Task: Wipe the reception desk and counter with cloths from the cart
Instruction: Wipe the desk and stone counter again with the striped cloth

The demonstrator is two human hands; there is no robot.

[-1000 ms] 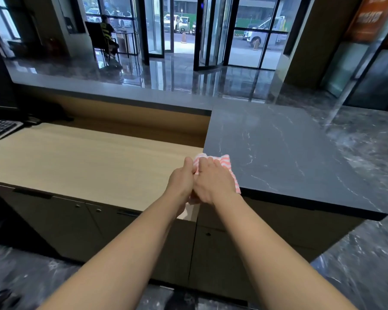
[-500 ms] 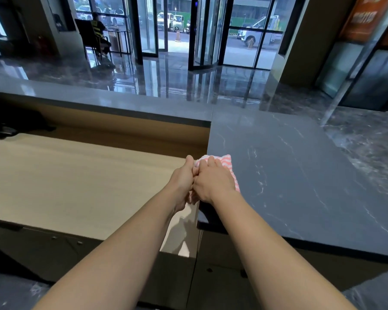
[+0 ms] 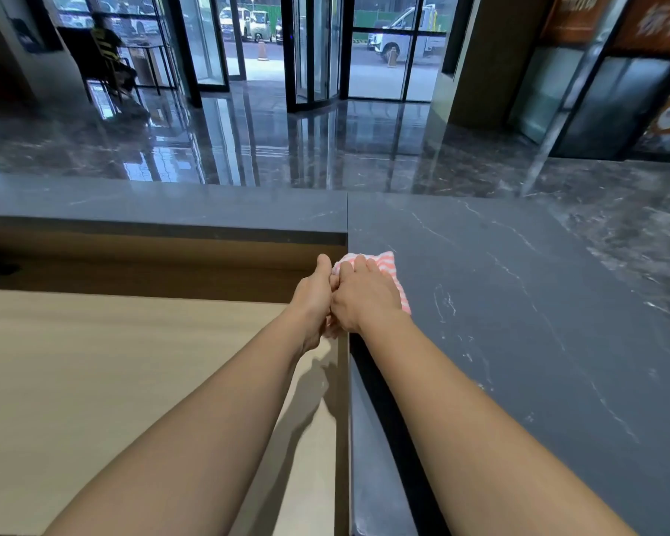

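Note:
A pink-and-white striped cloth [image 3: 385, 263] lies on the left edge of the dark marble counter [image 3: 519, 303]. My right hand [image 3: 364, 295] presses down on it, fingers spread over the cloth. My left hand [image 3: 314, 295] is pressed against the right one at the counter's edge, thumb up, and grips the part of the cloth that hangs over the side. The light wooden reception desk [image 3: 132, 361] lies lower, to the left of the hands.
A raised dark ledge [image 3: 163, 205] runs along the back of the desk. Beyond it spread a glossy lobby floor and glass entrance doors [image 3: 314, 52]. A seated person [image 3: 109, 52] is far off at the back left.
Both hands have slid the cloth further away along the counter's left edge. My view has moved forward, so the keyboard at the left is out of sight.

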